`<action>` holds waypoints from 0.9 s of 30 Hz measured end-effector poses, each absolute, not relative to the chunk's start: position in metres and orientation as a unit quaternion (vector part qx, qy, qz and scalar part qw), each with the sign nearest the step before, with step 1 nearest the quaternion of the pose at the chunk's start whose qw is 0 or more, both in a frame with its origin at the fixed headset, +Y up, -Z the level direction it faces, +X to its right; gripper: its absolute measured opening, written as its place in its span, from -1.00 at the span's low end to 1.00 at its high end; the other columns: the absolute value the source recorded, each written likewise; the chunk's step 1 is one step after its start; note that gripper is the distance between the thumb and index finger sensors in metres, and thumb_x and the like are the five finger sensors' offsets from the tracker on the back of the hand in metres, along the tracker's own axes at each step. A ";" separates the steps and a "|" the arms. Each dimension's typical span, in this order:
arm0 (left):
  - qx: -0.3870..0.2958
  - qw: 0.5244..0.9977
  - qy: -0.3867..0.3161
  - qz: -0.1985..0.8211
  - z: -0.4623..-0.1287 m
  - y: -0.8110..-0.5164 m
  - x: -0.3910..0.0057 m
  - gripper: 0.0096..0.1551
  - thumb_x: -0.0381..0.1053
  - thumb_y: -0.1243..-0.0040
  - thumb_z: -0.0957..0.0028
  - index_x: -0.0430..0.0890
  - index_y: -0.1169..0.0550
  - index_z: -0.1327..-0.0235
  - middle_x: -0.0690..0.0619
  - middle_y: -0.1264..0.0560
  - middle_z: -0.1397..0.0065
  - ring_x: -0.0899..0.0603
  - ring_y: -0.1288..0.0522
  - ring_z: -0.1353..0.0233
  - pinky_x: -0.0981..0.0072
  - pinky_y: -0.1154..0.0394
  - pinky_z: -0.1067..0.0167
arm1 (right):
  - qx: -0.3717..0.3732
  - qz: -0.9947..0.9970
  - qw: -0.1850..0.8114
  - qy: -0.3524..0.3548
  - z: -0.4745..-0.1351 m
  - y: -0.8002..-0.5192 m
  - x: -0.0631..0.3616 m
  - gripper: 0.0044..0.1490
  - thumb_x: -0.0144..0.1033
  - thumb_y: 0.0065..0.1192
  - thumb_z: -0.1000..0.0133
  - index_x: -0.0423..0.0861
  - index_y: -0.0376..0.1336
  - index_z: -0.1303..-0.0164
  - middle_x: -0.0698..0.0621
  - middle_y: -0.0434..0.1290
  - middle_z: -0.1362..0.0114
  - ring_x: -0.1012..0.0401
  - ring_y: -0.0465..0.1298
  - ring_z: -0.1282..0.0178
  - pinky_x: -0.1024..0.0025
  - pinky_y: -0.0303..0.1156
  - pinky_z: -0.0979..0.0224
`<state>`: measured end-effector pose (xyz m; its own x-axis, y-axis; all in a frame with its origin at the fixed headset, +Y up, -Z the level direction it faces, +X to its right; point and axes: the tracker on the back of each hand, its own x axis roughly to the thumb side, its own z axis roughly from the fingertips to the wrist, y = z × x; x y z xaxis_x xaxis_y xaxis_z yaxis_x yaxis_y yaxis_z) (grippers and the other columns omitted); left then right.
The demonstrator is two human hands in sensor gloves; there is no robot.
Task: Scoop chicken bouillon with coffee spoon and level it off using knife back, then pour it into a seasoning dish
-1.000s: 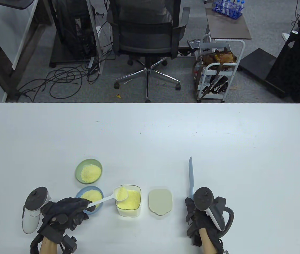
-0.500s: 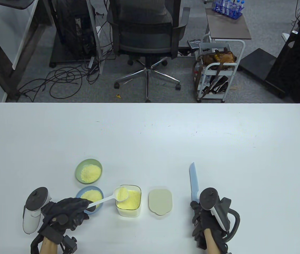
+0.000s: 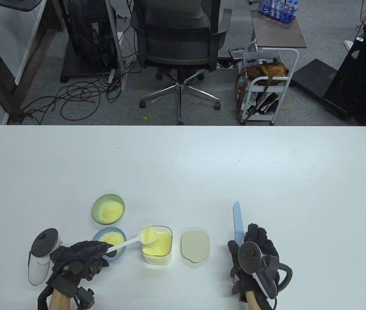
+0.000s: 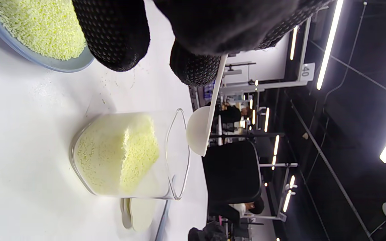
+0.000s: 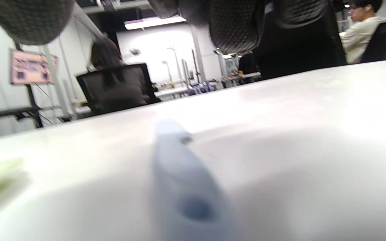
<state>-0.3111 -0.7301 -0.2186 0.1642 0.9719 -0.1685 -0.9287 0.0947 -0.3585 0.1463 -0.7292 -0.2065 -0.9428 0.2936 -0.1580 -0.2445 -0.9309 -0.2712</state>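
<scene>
Near tabletop's front edge, L hand (image 3: 79, 260) pinches coffee spoon (image 3: 134, 239), heaped w/ bouillon, bowl over clear container (image 3: 157, 245). R hand (image 3: 255, 258) over knife (image 3: 238, 221) lying flat; fingers relaxed, not gripping. Blue dish (image 3: 110, 240), then green dish (image 3: 108, 209) farther back, both filled.

White table (image 3: 183, 161) bearing, near its front edge: a green dish (image 3: 108, 209) and a blue dish (image 3: 109, 242) of yellow granules, a clear container (image 3: 157, 245) of the same, a beige lid (image 3: 196, 246), and a pale blue knife (image 3: 238, 221).
</scene>
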 end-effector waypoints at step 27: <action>0.007 0.750 0.208 0.627 -0.215 -0.751 -0.368 -0.49 0.02 -0.23 0.02 -0.32 -0.62 0.00 0.00 -0.65 0.48 0.16 -0.56 0.61 0.10 -0.46 -0.11 | -0.042 0.977 0.195 -0.081 -0.200 -0.755 0.136 0.21 0.28 0.09 -0.02 0.06 -0.56 -0.38 -0.09 -0.73 -0.52 -0.28 -0.42 -0.66 -0.58 -0.44 -0.49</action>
